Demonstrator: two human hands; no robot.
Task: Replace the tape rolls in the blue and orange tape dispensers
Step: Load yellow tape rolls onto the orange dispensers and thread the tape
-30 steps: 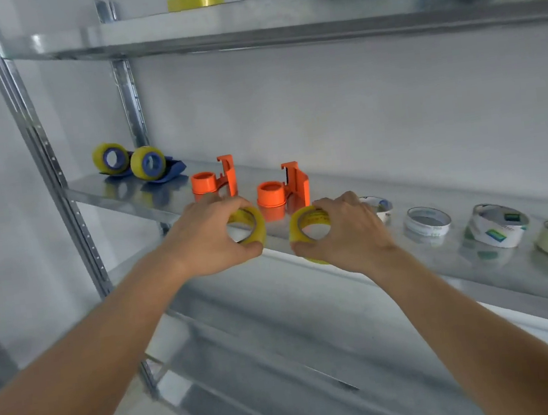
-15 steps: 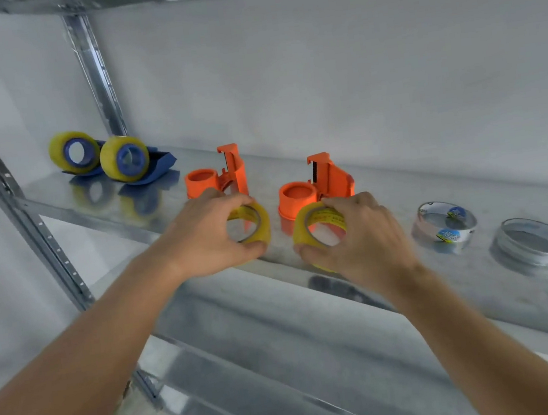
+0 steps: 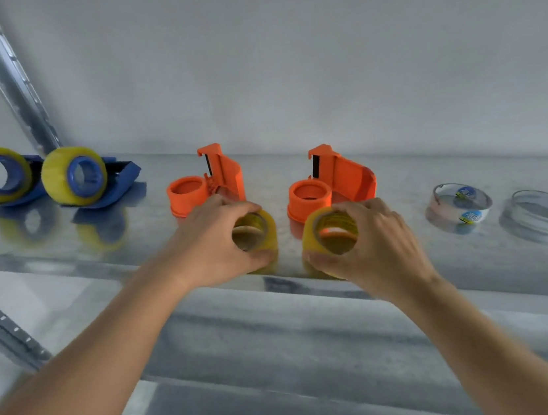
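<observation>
Head view, metal shelf (image 3: 46, 249):

- 2 blue tape dispensers (image 3: 124, 177), far left, each already carrying a yellow roll
- 2 orange tape dispensers, hubs bare: left orange dispenser (image 3: 208, 187), right orange dispenser (image 3: 334, 179), both standing just behind the hands
- left hand (image 3: 208, 246), fingers curled round the left yellow tape roll (image 3: 258, 233), thumb underneath; roll held on edge at the shelf front, just in front of the left hub
- right hand (image 3: 373, 243), fingers grasping the right yellow tape roll (image 3: 331, 234), its core facing the camera, just in front of the right hub
- 2 clear tape rolls (image 3: 458, 205) lying flat to the right, apart from the hands

Risk, as judged: each roll is tilted on edge while the hubs point upward; lowered without being turned flat, a core could catch on the hub rim and jam crooked, or push the light dispenser back along the slick shelf. Working both hands at once leaves neither dispenser steadied
</observation>
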